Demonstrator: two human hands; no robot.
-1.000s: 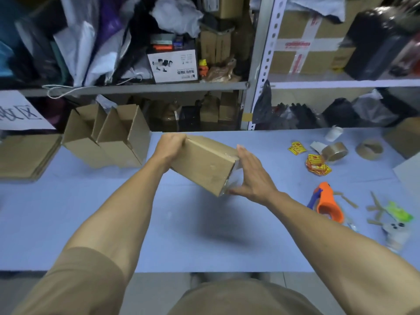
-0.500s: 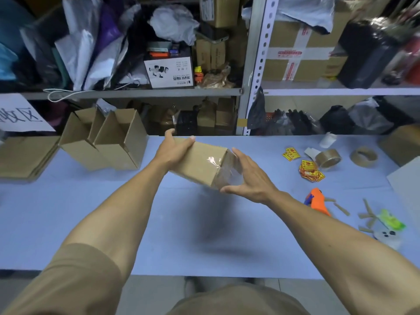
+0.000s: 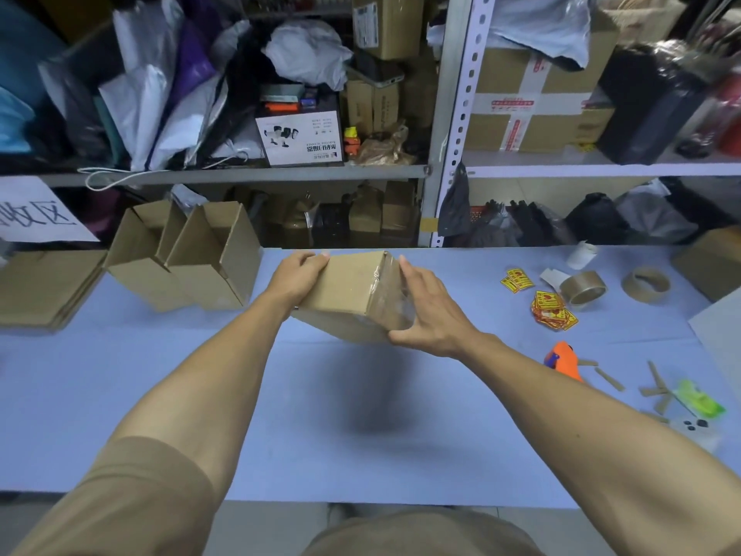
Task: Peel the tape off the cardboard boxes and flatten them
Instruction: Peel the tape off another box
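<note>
open boxes (image 3: 188, 258) left, tape rolls (image 3: 583, 287) right (tabletop (image 3: 320, 415) between)

Both arms extended; left hand (image 3: 296, 274) and right hand (image 3: 431, 311) grip with curled fingers.

Pale blue table (image 3: 120, 395) before cluttered grey metal shelving (image 3: 453, 114), dim indoor light, grey floor (image 3: 260, 527).
</note>
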